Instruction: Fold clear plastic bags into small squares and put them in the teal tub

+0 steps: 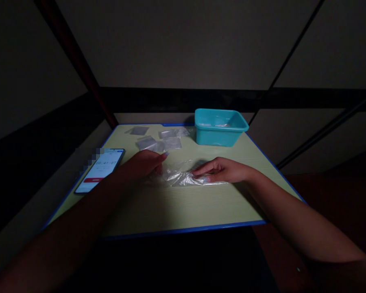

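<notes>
A crinkled clear plastic bag (184, 178) lies across the middle of the small table. At its left end is my left hand (147, 162), with curled fingers closed on the film and the thumb pointing right above it; part of the grip is hidden. From the other side, my right hand (224, 170) pinches the bag between thumb and fingers. Beyond my hands, several flat clear packets rest on the tabletop, among them a packet (146, 143), a second packet (173, 143) and a darker one (139, 130) farther back.
At the back right stands a turquoise plastic basket (221, 136) with some clear film inside. A phone (101, 171) with a running timer on its screen lies at the left, beside my left forearm. The pale table (183, 211) has a blue edge, and dark panels rise behind it.
</notes>
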The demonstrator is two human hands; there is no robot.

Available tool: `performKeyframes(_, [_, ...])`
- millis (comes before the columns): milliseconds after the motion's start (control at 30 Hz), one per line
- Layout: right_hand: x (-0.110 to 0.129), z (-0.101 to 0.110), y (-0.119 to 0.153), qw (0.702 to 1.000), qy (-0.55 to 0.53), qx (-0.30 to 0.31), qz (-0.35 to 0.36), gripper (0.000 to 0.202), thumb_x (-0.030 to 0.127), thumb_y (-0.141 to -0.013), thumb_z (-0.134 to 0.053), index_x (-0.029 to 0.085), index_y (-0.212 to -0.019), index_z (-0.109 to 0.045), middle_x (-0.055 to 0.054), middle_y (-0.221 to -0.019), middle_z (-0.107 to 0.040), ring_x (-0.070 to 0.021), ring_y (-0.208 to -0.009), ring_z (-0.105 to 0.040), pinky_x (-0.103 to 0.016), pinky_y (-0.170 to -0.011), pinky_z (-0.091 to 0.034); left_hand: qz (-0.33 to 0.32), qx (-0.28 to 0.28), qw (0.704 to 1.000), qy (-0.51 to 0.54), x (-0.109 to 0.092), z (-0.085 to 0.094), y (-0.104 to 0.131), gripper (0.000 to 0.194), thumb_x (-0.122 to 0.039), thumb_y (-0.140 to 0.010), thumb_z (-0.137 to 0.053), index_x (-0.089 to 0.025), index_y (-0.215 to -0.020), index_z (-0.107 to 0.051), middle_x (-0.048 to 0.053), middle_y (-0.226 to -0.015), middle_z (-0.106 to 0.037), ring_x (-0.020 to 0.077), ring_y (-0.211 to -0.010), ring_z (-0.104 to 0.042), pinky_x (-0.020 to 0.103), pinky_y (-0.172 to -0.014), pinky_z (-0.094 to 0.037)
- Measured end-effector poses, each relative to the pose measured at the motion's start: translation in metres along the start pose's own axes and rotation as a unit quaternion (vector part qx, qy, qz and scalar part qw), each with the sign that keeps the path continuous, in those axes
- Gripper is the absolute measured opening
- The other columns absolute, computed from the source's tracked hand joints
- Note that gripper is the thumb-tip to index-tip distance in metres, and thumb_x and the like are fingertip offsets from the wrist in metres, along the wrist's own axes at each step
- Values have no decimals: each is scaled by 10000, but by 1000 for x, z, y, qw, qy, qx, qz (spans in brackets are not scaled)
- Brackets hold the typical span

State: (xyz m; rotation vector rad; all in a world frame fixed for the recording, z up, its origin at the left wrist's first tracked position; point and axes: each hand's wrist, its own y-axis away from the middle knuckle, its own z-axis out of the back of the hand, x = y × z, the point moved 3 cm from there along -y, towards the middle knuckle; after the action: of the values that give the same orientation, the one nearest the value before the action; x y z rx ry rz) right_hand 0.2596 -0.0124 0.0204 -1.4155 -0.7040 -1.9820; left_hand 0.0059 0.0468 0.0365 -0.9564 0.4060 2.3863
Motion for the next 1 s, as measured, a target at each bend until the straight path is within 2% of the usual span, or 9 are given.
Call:
performKeyframes(100, [1, 0, 0, 1000, 2, -6, -3, 454, 349, -805, -691, 170, -1216, -625, -107, -1264, -618, -193, -1157, -578, -377, -1038, -394, -20, -34, 999, -3, -2, -6, 1, 399, -569, -795, -550, -182, -698, -550, -14, -606, -600, 140, -560, -544, 253, -557, -397])
performKeyframes(167, [2, -1, 0, 1000, 1, -10, -5, 455, 350, -800, -695, 168, -1212, -628, -106, -1256, -623, -194, -1148, -585, -379, -1034, -400, -45, -18, 999, 17, -3, -13, 1, 344, -505, -747, -640, -186, -841, -554, -32, -640, -602, 142, -581, -550, 243, -547, -395])
performKeyframes(267, [0, -2, -2, 1000, -6, -11, -11, 464, 346, -793, -702, 167, -1215, -628, -105, -1245, -631, -193, -1127, -597, -384, -1023, -414, -46, -2, 999, 7, -1, -17, 0, 329, -411, -742, -656, -179, -964, -582, -39, -647, -586, 140, -579, -541, 246, -549, -398])
performKeyframes(467, [-5, -2, -3, 998, -56, -9, -8, 588, 309, -751, -744, 189, -1297, -562, -108, -1293, -594, -187, -1118, -593, -378, -1013, -423, -2, 4, 1000, 3, 3, -9, -2, 211, -367, -736, -590, -165, -780, -636, -11, -607, -595, 147, -552, -546, 262, -553, -417])
performKeyframes(600, [-7, 12, 2, 998, -37, -59, -2, 708, 250, -713, -765, 186, -1360, -486, -125, -1276, -586, -163, -994, -633, -340, -897, -499, 4, 1, 1000, -16, 1, -5, -2, 180, -342, -723, -566, -172, -704, -623, -5, -574, -596, 149, -539, -543, 258, -544, -414])
performKeyframes(733, [-12, 33, 9, 992, 21, -120, -42, 549, 247, -695, -756, 112, -1205, -604, -93, -1024, -677, -139, -826, -639, -308, -785, -518, -14, -15, 999, -34, 0, -3, -3, 157, -316, -716, -547, -180, -694, -622, -7, -591, -601, 153, -564, -545, 252, -548, -406])
performKeyframes(867, [-16, 43, 13, 983, 72, -133, -103, 334, 266, -697, -739, 117, -991, -686, -20, -751, -674, -115, -656, -599, -285, -674, -504, -36, -39, 997, -63, 1, -2, -5, 168, -325, -730, -536, -192, -684, -627, 2, -660, -625, 169, -640, -562, 264, -610, -419])
performKeyframes(1000, [-18, 45, 13, 975, 82, -151, -140, 277, 296, -675, -749, 126, -888, -700, 4, -651, -642, -98, -569, -552, -246, -574, -470, -46, -44, 996, -63, 1, -1, -6, 173, -333, -734, -530, -194, -689, -621, 12, -690, -631, 177, -664, -561, 273, -644, -428])
